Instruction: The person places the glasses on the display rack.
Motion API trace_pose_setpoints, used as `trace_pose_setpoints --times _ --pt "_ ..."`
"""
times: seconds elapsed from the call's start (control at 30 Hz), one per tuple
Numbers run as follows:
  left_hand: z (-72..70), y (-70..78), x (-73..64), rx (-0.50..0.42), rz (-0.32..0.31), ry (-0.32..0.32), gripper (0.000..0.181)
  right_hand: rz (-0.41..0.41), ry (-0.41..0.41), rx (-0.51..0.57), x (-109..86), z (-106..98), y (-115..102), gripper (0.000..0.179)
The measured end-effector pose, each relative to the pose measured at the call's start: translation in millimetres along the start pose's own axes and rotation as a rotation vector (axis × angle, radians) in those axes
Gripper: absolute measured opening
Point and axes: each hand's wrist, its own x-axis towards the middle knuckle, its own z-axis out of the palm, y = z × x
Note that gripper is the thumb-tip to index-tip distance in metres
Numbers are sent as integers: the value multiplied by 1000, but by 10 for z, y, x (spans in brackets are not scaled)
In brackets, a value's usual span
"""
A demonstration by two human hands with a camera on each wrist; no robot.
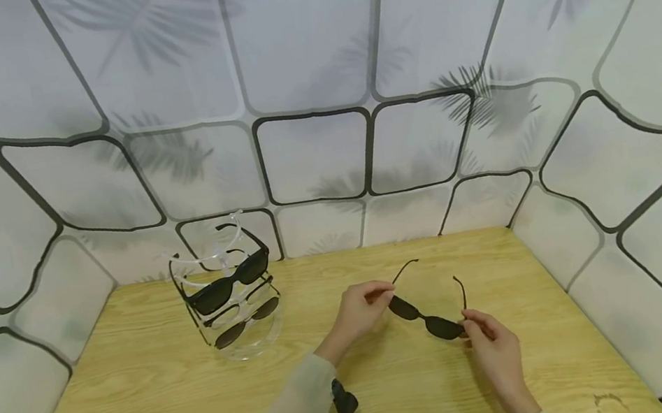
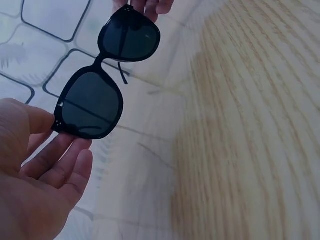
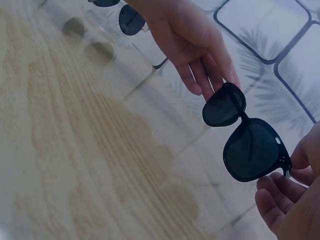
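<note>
Both hands hold one pair of black sunglasses (image 1: 443, 327) above the wooden table, temples unfolded and pointing away. My left hand (image 1: 358, 312) pinches the frame's left corner near the hinge between thumb and fingers. At the opposite corner, my right hand (image 1: 496, 352) grips the frame the same way. In the left wrist view the dark lenses (image 2: 92, 102) face the camera, and the left thumb lies along the frame's end. The right wrist view shows the sunglasses (image 3: 252, 152) hanging between both hands, the right fingertips just under the outer edge.
A clear display stand (image 1: 252, 348) at the left back carries several glasses, with thick black sunglasses (image 1: 230, 284) near the top and thin dark-lensed ones (image 1: 247, 323) lowest. A black wrist camera (image 1: 344, 400) sits by the left sleeve. Patterned walls rise behind the wooden table (image 1: 161, 400) and at both sides.
</note>
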Motion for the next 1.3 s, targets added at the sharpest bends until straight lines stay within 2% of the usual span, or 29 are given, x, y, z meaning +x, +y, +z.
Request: trace_pose_setpoints --times 0.23,0.5,0.63,0.8,1.13,1.2,1.3 --pt "-137 108 -76 -76 -24 -28 21 3 -24 3 57 -13 -87 27" --pt "-305 194 -163 -226 -23 -64 26 -19 -40 53 119 15 -229 27" --pt "-377 229 -209 -262 -27 -67 27 -24 -55 74 131 32 -297 28" --pt "-463 272 -269 -269 -24 -44 28 -26 -83 94 140 60 -388 28" --pt "-662 375 -373 -234 -20 42 27 -60 -130 118 189 182 -573 25" --pt "-715 459 -411 -228 -25 57 27 -72 -143 121 193 209 -618 24" --pt "-772 477 -437 -225 -39 84 28 -92 -164 126 204 252 -682 24"
